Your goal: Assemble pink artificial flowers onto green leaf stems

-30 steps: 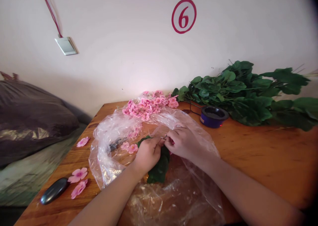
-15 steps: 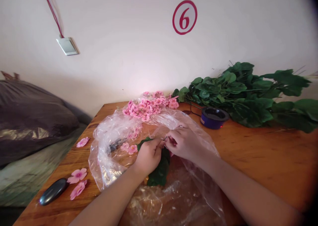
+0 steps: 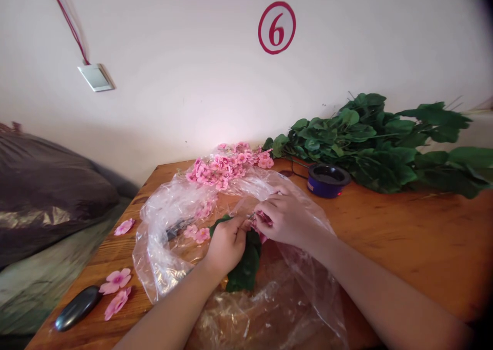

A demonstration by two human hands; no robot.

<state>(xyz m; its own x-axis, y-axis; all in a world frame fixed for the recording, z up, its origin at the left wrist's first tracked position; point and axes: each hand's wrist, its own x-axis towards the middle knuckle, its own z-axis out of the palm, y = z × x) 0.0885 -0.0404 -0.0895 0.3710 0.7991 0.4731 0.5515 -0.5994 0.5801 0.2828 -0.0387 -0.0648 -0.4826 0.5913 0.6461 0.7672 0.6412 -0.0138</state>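
Green leaf [image 3: 244,268] sits bunched in my left grip [image 3: 227,245], fingers closed on it at lower centre, while my right grip [image 3: 283,221] is pinched shut on a pink artificial blossom [image 3: 262,222] just beside it, with a thin wire stem [image 3: 251,215] between the two. Both hands work above a clear plastic bag [image 3: 154,252] spread on the wooden table [image 3: 423,237]. A heap of pink blossoms [image 3: 225,168] lies on the bag's far edge. Leafy branches [image 3: 370,150] stretch along the wall at right, behind a blue dish [image 3: 327,181]. Loose blossoms [image 3: 114,280] and a black oval object [image 3: 77,308] lie at lower left.
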